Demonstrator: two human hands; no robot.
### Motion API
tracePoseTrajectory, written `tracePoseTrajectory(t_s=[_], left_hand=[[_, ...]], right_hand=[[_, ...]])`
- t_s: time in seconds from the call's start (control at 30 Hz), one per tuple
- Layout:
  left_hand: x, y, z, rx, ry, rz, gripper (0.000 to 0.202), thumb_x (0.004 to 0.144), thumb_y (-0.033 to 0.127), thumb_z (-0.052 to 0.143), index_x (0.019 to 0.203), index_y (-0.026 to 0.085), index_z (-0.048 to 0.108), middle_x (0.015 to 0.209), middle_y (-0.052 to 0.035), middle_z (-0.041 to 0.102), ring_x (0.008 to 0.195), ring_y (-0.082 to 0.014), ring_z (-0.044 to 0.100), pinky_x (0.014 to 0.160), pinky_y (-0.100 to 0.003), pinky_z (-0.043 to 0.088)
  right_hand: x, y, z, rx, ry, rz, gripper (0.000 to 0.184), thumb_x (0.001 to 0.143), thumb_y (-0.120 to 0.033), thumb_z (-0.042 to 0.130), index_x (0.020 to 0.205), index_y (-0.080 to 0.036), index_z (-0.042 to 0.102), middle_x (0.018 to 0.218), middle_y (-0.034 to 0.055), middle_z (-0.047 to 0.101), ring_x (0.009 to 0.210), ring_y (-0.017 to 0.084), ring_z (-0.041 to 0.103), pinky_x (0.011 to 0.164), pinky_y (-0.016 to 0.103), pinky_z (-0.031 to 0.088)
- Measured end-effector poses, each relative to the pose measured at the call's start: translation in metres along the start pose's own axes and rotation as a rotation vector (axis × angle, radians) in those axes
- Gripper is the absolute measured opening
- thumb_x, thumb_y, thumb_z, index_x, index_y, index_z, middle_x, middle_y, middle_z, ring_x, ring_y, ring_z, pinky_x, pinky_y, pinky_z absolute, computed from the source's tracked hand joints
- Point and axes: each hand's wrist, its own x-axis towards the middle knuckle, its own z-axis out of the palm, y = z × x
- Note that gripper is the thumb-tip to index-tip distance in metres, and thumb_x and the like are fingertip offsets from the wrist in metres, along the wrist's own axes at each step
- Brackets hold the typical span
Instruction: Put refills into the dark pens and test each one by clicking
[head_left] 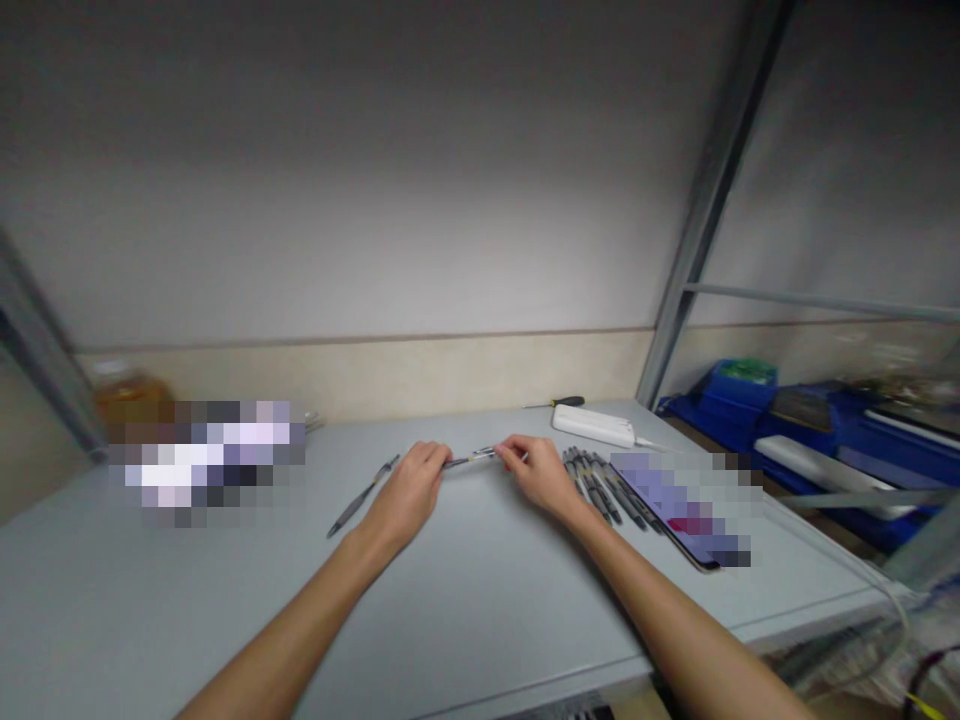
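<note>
Both of my hands grip one slim dark pen [472, 458] held level over the grey table [225, 600]. My left hand [409, 495] is closed around the pen's left end. My right hand [536, 475] pinches its right end with fingers curled. Another dark pen [362, 497] lies on the table just left of my left hand. Several more pens [600, 485] lie in a row just right of my right hand.
A white oblong device [594, 425] and a black-handled tool [559, 402] lie at the back of the table. Blurred-out items sit at the left and right. Blue bins [739, 395] stand beyond a metal post [705, 210] on the right.
</note>
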Motion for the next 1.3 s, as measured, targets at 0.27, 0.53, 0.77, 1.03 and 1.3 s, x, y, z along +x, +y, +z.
tracePoseTrajectory(t_s=[0.27, 0.53, 0.77, 1.03, 1.3], left_hand=[[0.002, -0.013, -0.011, 0.060, 0.061, -0.002, 0.018, 0.086, 0.013, 0.040, 0.087, 0.016, 0.057, 0.085, -0.0060, 0.060, 0.085, -0.0179, 0.053, 0.080, -0.032, 0.044], [0.002, -0.001, 0.000, 0.185, -0.014, 0.120, 0.024, 0.090, 0.024, 0.036, 0.094, 0.017, 0.059, 0.088, -0.0072, 0.060, 0.091, -0.0192, 0.051, 0.081, -0.033, 0.041], [0.001, 0.028, 0.009, 0.410, -0.035, 0.247, 0.035, 0.083, 0.012, 0.039, 0.118, 0.015, 0.045, 0.111, -0.0113, 0.052, 0.105, -0.0245, 0.043, 0.089, -0.041, 0.032], [0.001, 0.033, 0.021, 0.423, -0.112, 0.148, 0.019, 0.081, 0.006, 0.038, 0.088, 0.014, 0.054, 0.086, -0.0107, 0.057, 0.088, -0.0241, 0.052, 0.077, -0.038, 0.037], [-0.001, 0.032, 0.016, 0.388, -0.250, -0.124, 0.023, 0.081, 0.012, 0.040, 0.080, 0.015, 0.063, 0.074, -0.0112, 0.066, 0.073, -0.0219, 0.061, 0.068, -0.033, 0.042]], right_hand=[[0.002, 0.002, -0.007, -0.007, 0.007, 0.127, 0.040, 0.085, -0.037, 0.040, 0.060, -0.013, 0.060, 0.051, -0.0004, 0.053, 0.050, 0.010, 0.045, 0.052, 0.020, 0.031], [-0.010, -0.007, 0.002, -0.417, -0.192, -0.025, 0.039, 0.079, -0.053, 0.048, 0.079, -0.018, 0.064, 0.069, 0.0049, 0.063, 0.066, 0.015, 0.056, 0.058, 0.022, 0.033], [-0.013, -0.009, 0.010, -0.602, -0.203, 0.080, 0.031, 0.085, -0.036, 0.042, 0.079, -0.017, 0.066, 0.079, 0.0117, 0.066, 0.075, 0.019, 0.061, 0.062, 0.025, 0.037], [-0.020, -0.019, 0.017, -0.525, -0.320, -0.010, 0.030, 0.082, -0.029, 0.043, 0.074, -0.016, 0.068, 0.076, 0.0123, 0.068, 0.071, 0.019, 0.062, 0.061, 0.025, 0.037], [-0.031, -0.037, 0.030, -0.679, -0.249, -0.042, 0.027, 0.084, -0.027, 0.041, 0.089, -0.018, 0.066, 0.079, 0.0123, 0.068, 0.074, 0.023, 0.063, 0.061, 0.029, 0.039]])
